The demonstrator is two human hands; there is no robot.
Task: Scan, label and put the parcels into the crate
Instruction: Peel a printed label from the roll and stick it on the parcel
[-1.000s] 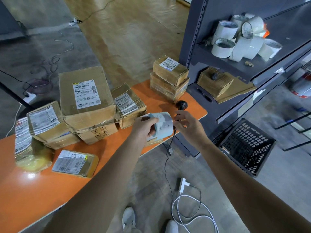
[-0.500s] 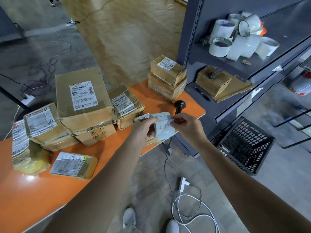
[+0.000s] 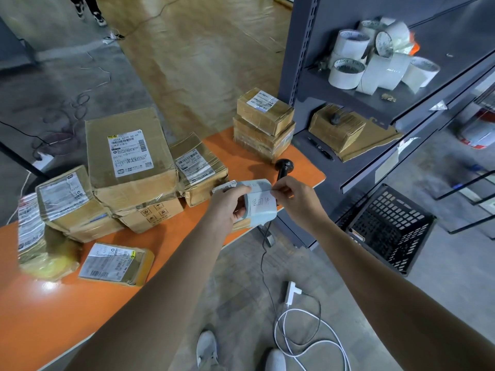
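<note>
bearing handwritten marks, pale label roll [image 3: 263, 208]

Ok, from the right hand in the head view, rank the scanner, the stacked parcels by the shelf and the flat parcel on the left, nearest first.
1. scanner, just beyond the right hand.
2. stacked parcels, at the far end by the shelf.
3. flat parcel, far off to the left.
</note>
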